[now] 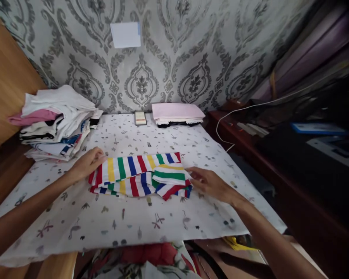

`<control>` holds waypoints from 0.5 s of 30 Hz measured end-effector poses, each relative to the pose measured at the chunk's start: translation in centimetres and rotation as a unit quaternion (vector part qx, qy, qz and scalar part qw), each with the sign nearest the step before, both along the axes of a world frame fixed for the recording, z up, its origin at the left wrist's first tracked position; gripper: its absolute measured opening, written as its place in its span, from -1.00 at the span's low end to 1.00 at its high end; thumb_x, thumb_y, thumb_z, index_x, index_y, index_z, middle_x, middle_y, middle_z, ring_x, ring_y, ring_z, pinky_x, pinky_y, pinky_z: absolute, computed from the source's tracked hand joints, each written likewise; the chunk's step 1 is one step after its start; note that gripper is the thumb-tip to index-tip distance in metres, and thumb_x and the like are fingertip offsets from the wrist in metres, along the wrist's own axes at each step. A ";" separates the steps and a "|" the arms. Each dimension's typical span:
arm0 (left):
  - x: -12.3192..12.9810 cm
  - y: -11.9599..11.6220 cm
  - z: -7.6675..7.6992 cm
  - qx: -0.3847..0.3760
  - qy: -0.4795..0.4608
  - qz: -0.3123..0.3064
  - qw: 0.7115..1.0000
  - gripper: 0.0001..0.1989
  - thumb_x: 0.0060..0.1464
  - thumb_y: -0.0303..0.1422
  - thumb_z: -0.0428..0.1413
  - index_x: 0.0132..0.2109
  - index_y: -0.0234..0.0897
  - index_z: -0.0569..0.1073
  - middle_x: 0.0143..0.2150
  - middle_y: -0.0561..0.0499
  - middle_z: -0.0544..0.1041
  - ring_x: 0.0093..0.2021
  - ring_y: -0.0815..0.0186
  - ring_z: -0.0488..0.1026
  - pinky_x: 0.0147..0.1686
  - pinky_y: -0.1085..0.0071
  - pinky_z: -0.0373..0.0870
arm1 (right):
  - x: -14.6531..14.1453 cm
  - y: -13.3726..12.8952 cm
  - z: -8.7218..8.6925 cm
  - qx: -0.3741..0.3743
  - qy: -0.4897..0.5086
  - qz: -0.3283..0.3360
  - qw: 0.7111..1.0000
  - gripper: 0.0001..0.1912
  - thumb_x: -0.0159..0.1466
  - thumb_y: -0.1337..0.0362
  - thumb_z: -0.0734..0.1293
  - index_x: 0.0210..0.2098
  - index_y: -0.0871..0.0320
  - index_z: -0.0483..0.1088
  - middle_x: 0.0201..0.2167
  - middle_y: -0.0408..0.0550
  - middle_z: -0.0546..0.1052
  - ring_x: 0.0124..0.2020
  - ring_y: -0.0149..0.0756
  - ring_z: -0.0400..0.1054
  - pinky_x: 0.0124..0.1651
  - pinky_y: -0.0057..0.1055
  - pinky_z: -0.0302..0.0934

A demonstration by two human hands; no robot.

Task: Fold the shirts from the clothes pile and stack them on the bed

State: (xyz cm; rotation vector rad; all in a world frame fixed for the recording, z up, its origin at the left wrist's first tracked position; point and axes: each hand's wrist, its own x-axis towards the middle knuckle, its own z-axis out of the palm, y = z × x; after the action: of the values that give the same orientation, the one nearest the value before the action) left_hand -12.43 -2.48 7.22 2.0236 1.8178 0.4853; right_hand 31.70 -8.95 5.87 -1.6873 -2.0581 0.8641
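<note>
"Cloth point(133, 164), by the look of it. Where does it lie, and how will it handle?"

"It lies folded between my two hands, in the middle of the patterned sheet point(110, 224). I'd judge it light and soft, with no stiffness to hold its shape. Nothing fragile about it, but the layers could slide over one another."

"Where would you take hold?"

"At the outer ends, with all the layers caught together. The far edge looks fairly straight, while the near right part is rumpled — flaps overlap there, and a grip on the top one alone could pull the fold crooked."

"And your hands?"

"My left hand point(88, 164) is at the far left corner, palm mostly down, its fingers bent and drawn together at the edge. My right hand point(211, 184) comes in from the other side, fingers curled around the right end. I can't tell whether either is truly pinching fabric or just touching it. Both forearms slant inward from the near side, low over the sheet."

"What's farther out?"

"A heap of clothes point(66, 116) sits beyond my left hand. Near the wall point(142, 77) there's a small box point(140, 118), then a pink folded stack point(177, 111) to its right — and off past the right edge, a white cord point(250, 105)."
</note>
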 end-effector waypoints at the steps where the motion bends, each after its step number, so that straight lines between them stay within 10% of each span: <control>1: 0.4 -0.5 0.2 0.045 0.048 -0.041 0.997 -0.53 0.09 0.08 -0.06 -0.14 -0.21 0.40 -0.11 -0.12 0.51 -0.05 0.03 0.45 -0.09 0.19 0.38 | 0.0 0.3 0.2 0.025 0.007 -0.022 0.999 -0.64 0.26 0.08 0.27 -0.04 0.09 0.45 -0.22 0.00 0.59 -0.26 -0.20 0.46 -0.24 -0.31 0.33; 6: 2.9 -2.9 -0.6 0.028 0.201 -0.211 0.956 -0.66 0.19 -0.06 -0.05 -0.16 -0.20 0.43 -0.12 -0.11 0.48 -0.07 0.07 0.41 -0.09 0.20 0.32 | -2.1 1.0 0.2 0.088 -0.032 0.024 0.995 -0.54 0.22 0.05 0.36 0.09 -0.01 0.46 -0.02 0.00 0.56 -0.15 -0.13 0.48 -0.15 -0.25 0.36; 15: 2.6 -1.6 0.3 -0.074 0.202 -0.200 0.956 -0.78 0.20 -0.25 -0.09 -0.23 -0.19 0.42 -0.12 -0.08 0.50 -0.09 0.14 0.44 -0.24 0.32 0.31 | -2.8 3.1 -0.4 0.020 -0.034 0.040 0.998 -0.78 0.16 0.21 0.34 -0.29 -0.02 0.64 -0.36 -0.09 0.63 -0.41 -0.22 0.43 -0.39 -0.36 0.22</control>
State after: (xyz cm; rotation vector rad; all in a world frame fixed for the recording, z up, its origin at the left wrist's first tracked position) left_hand -9.87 -4.05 7.48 2.4237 1.5174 -0.1905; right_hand 28.87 -5.81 5.51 -1.6449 -2.1875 0.7951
